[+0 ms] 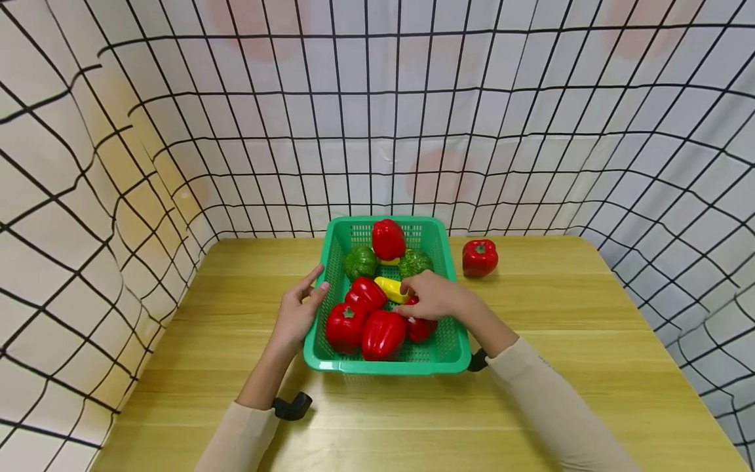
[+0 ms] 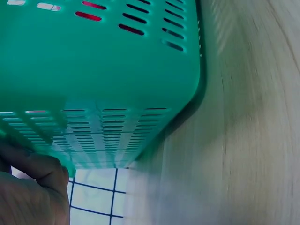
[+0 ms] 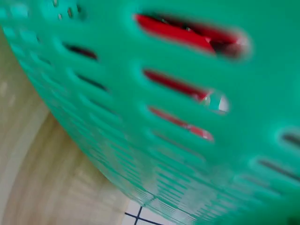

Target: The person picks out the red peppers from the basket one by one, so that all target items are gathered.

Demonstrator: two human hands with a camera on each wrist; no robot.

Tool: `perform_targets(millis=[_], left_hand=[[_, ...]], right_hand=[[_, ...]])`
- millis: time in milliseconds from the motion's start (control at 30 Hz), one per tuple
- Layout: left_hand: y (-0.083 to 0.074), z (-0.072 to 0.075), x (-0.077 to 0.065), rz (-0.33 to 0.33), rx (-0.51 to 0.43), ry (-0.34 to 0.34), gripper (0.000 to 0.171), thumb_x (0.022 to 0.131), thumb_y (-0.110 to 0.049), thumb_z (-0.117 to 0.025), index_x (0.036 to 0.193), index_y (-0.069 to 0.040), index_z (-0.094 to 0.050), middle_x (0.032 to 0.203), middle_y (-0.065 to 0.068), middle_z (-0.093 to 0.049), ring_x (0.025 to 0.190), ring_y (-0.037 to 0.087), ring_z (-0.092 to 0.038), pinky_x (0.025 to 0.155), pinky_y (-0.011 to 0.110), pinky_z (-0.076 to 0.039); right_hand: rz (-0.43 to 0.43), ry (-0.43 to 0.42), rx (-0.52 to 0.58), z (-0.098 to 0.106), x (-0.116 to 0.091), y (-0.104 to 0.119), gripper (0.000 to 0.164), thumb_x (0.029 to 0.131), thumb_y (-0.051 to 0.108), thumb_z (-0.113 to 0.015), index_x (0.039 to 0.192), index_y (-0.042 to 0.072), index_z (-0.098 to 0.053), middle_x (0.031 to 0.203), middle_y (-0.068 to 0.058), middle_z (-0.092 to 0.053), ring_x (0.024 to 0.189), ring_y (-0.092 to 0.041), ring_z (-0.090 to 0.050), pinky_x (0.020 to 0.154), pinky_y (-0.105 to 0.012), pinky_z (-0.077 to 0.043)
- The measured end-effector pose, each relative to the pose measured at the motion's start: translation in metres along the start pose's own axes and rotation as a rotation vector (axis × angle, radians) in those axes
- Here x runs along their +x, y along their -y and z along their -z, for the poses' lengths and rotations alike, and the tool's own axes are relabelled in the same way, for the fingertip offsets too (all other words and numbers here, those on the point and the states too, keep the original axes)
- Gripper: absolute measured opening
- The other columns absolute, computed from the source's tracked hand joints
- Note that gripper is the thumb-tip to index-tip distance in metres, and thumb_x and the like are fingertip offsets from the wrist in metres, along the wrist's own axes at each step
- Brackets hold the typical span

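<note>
The right hand (image 1: 433, 296) is dipping inside the green basket (image 1: 386, 368), and its fingers are curving round a partly hidden red pepper (image 1: 420, 329), so that grip is sitting narrow with red showing between thumb and index finger! Over on the other side, the left hand (image 1: 297, 314) is resting at the basket's left rim, thumb and index finger spreading apart; whether that grip is pinching the rim, I cannot tell.

Inside, 2 big red peppers (image 1: 384, 335) are lying side by side at the front left, a ribbed red one (image 1: 366, 295) is sitting just behind them, and a yellow vegetable (image 1: 390, 289) is lying near the right fingertips. Towards the back, 2 green vegetables (image 1: 360, 263) are flanking the middle, and 1 more red pepper (image 1: 388, 240) is standing out between and behind them.

Outside, a lone red pepper (image 1: 480, 257) is sitting on the wooden desk (image 1: 531, 393), right of the basket. Behind it all, black netting (image 1: 377, 137) is hanging before pale cloth (image 1: 354, 72).
</note>
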State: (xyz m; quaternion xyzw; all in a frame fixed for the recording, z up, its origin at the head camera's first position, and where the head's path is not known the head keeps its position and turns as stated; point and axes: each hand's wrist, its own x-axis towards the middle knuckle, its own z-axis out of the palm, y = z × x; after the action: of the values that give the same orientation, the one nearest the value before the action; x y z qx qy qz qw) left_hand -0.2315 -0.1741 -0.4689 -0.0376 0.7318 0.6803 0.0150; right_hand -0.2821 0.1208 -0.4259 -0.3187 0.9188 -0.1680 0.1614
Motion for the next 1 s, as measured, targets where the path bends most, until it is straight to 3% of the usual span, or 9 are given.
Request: perform_targets(millis=[167,433,700,833,1000], left_hand=[[-0.008,-0.002,-0.004,0.013,0.024,-0.007,0.052,0.104,-0.030,-0.063,0.154,-0.027,-0.050,0.092,0.007,-0.053,0.060,0.012,-0.054,0.058,0.023,-0.054],[-0.033,-0.005,-0.018,0.027,0.062,0.000,0.052,0.106,-0.023,-0.060,0.156,-0.018,-0.047,0.091,0.005,-0.052,0.059,0.013,-0.053,0.058,0.023,-0.053],[-0.034,-0.005,-0.020,0.026,0.059,-0.004,0.052,0.106,-0.024,-0.060,0.156,-0.019,-0.048,0.092,0.003,-0.051,0.059,0.012,-0.051,0.057,0.023,-0.052],[-0.034,-0.006,-0.020,0.022,0.061,-0.003,0.052,0.106,-0.024,-0.060,0.156,-0.019,-0.048,0.092,0.003,-0.051,0.058,0.012,-0.050,0.057,0.023,-0.052],[-0.032,-0.006,-0.018,0.030,0.057,-0.007,0.051,0.106,-0.023,-0.060,0.156,-0.019,-0.048,0.091,0.003,-0.051,0.059,0.011,-0.049,0.057,0.022,-0.051]], right_hand=[[-0.005,0.035,0.015,0.001,-0.001,-0.003,0.050,0.094,0.044,-0.069,0.122,0.002,-0.068,0.096,-0.004,-0.075,0.085,-0.015,-0.066,0.074,-0.030,-0.058],[0.028,0.086,0.072,0.004,-0.002,-0.005,0.047,0.094,0.037,-0.071,0.128,0.004,-0.066,0.112,-0.007,-0.076,0.100,-0.018,-0.071,0.082,-0.032,-0.060],[0.019,0.095,0.079,0.007,-0.003,-0.004,0.051,0.091,0.036,-0.076,0.128,0.004,-0.065,0.113,-0.007,-0.076,0.105,-0.021,-0.071,0.085,-0.034,-0.061],[0.015,0.066,0.097,0.006,-0.003,-0.005,0.052,0.088,0.034,-0.078,0.128,0.003,-0.065,0.113,-0.008,-0.077,0.107,-0.022,-0.070,0.085,-0.035,-0.061],[0.013,-0.046,0.134,0.004,-0.005,-0.005,0.055,0.083,0.032,-0.082,0.127,0.001,-0.067,0.118,-0.010,-0.075,0.111,-0.025,-0.069,0.092,-0.040,-0.060]])
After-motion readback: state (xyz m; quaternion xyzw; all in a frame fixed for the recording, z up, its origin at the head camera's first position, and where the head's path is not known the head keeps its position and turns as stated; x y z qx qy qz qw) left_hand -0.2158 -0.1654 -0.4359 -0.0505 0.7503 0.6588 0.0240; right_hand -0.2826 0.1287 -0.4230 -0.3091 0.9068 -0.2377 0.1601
